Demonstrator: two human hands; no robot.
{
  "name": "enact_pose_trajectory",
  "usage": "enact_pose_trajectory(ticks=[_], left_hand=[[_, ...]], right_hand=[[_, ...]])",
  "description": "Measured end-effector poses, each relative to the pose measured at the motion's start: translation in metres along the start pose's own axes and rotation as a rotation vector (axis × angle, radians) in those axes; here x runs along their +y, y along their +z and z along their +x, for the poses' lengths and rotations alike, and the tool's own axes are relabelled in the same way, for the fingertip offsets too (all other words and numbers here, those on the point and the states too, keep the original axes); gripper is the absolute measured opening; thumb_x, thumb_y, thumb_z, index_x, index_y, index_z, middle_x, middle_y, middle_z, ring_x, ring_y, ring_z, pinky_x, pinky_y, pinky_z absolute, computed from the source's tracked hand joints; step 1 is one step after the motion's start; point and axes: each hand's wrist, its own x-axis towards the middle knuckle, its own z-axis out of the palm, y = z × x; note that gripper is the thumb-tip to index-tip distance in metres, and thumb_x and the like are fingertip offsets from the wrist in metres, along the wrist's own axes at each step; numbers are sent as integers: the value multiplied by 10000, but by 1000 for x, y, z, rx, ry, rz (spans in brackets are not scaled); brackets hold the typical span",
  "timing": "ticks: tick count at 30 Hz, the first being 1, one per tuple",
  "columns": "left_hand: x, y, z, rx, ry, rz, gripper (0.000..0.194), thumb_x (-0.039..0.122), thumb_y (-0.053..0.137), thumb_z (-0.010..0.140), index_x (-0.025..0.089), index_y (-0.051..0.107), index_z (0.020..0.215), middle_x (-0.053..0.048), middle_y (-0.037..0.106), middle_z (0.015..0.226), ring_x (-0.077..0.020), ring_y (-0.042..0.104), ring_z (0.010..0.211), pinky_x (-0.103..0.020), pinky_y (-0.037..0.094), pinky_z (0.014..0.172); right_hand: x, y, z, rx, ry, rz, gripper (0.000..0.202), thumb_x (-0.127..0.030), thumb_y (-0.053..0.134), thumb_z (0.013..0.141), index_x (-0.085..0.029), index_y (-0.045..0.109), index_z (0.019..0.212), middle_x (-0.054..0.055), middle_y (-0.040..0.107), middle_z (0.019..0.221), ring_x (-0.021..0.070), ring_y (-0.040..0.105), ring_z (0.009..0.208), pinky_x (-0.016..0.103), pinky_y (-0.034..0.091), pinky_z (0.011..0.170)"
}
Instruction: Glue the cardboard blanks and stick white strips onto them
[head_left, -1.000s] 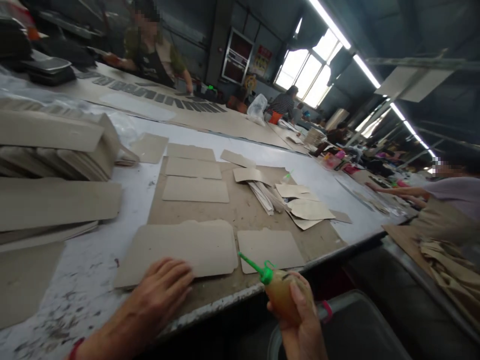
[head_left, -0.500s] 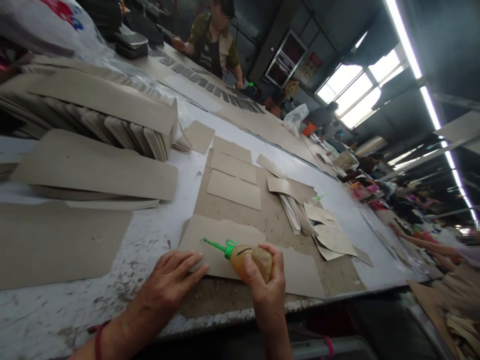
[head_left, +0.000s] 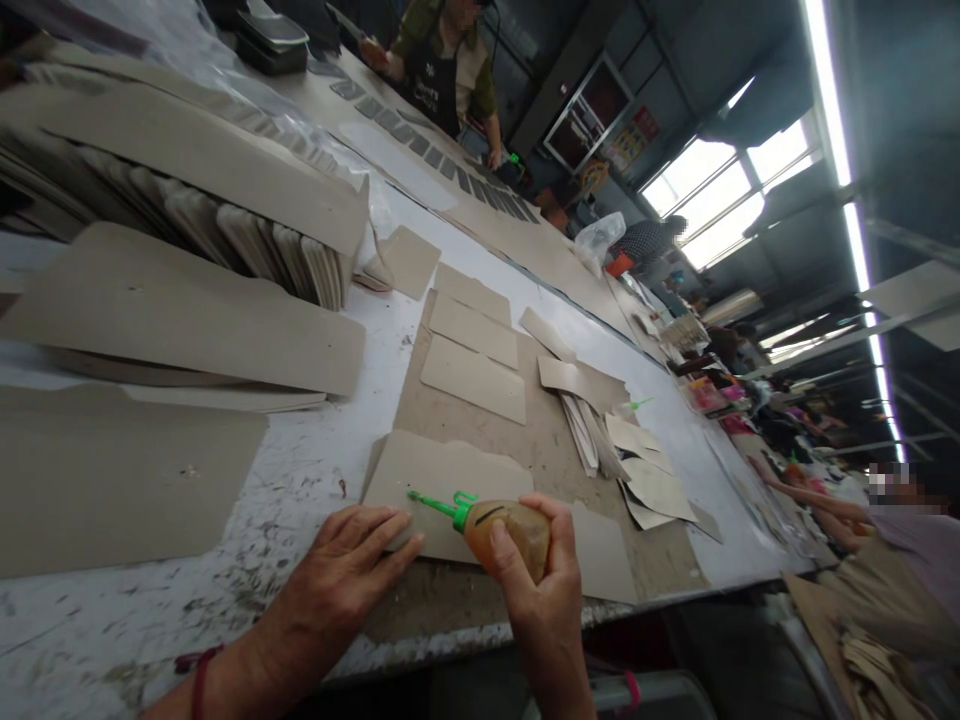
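Observation:
My right hand (head_left: pixel 541 570) is wrapped round a glue bottle (head_left: pixel 504 530), a soft amber squeeze bottle with a green cap and a long green nozzle. The bottle lies tilted on its side, its nozzle pointing left over a beige cut sheet (head_left: pixel 442 462). Whether the tip touches the sheet I cannot tell. My left hand (head_left: pixel 349 565) rests with fingers stretched out on the near left edge of that sheet. Another beige sheet (head_left: pixel 606 550) lies just right of it, partly hidden by my right hand.
A thick stack of beige pieces (head_left: pixel 210 165) stands at the left, with large sheets (head_left: pixel 180 310) in front. Smaller rectangles (head_left: pixel 474 378) and loose pieces (head_left: pixel 660 488) lie on a brown board (head_left: pixel 555 455). Across the table a person (head_left: pixel 442 75) stands by rows of dark strips; another person sits at right.
The camera view has shifted slightly. My left hand stays on the sheet, and the glue bottle in my right hand keeps nearly the same place over it.

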Motion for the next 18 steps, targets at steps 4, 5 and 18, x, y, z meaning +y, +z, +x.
enact_pose_trajectory(ticks=[4,5,18], left_hand=[[1,0,3,4,-9,-1,357,179,349,1090,212,695,1172,-60,725,1196,-216,583,1175,-395,385,1080],[0,0,4,4,-8,-3,355,182,349,1091,209,693,1173,-61,724,1193,-215,583,1171,-394,385,1079],[-1,0,4,-17,9,1,348,189,349,1091,220,680,1190,-64,716,1185,-218,583,1161,-403,393,1061]], right_hand=[[2,2,4,23,-37,-58,394,-530,693,884,-235,607,1132,45,654,1011,250,648,891,377,519,820],[3,4,5,22,-47,-60,389,-524,690,889,-238,602,1138,47,652,1014,256,649,911,389,519,841],[6,3,-2,14,-107,-52,332,-466,681,903,-248,603,1142,41,622,1058,236,631,918,376,524,841]])
